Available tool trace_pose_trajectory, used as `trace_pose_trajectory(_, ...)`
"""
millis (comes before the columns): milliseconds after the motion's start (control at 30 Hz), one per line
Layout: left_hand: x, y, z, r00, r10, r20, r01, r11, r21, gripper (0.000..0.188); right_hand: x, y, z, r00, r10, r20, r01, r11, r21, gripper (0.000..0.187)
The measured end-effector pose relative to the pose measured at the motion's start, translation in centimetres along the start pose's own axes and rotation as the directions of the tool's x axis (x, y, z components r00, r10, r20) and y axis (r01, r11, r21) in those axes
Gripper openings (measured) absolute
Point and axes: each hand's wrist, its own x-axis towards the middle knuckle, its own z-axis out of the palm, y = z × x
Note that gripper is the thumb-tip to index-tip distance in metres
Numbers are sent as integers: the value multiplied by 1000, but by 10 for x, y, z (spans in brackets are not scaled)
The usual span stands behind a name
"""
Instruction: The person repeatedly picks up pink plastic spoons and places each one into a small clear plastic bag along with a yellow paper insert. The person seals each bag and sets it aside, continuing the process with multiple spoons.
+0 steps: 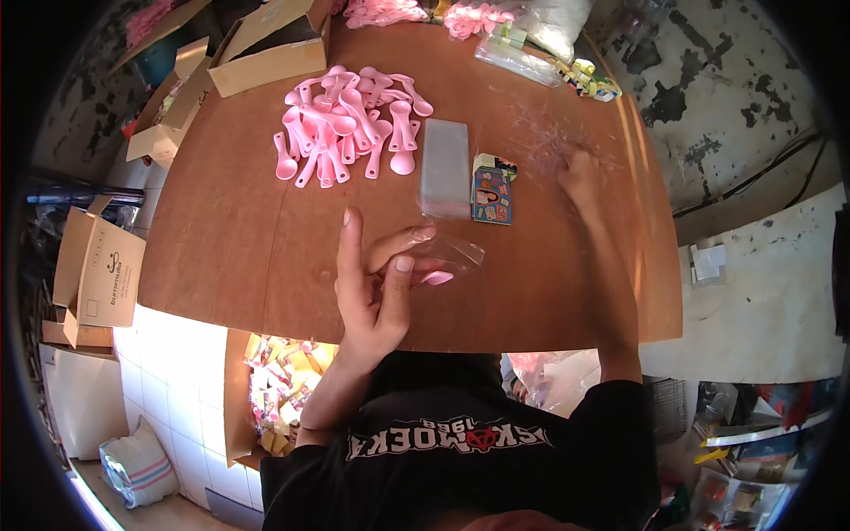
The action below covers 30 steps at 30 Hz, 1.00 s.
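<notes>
Near the table's front edge, left hand pinches a clear bag with one pink spoon inside; right hand, fingers spread, touches the table; spoon pile remains unbagged.

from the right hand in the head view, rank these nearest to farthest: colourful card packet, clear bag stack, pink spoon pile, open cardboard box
From the right hand:
1. colourful card packet, just to its left
2. clear bag stack, further left
3. pink spoon pile, left and farther up the table
4. open cardboard box, far upper left
</notes>
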Motion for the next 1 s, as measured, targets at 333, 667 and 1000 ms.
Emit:
trace_pose_trajectory(333,5,-22,6,994,105,13,-106,986,132,65,-115,-162,90,807,-414,421,370,910,187,34)
trace_pose_trajectory(667,14,-13,-12,978,-31,205,20,998,57,102,-110,-197,100,682,-616,394,649,758,61,7)
trace_pose_trajectory(1000,7,-16,-21,948,-291,131,289,957,34,72,-119,-169,116,888,-221,404,115,956,269,27)
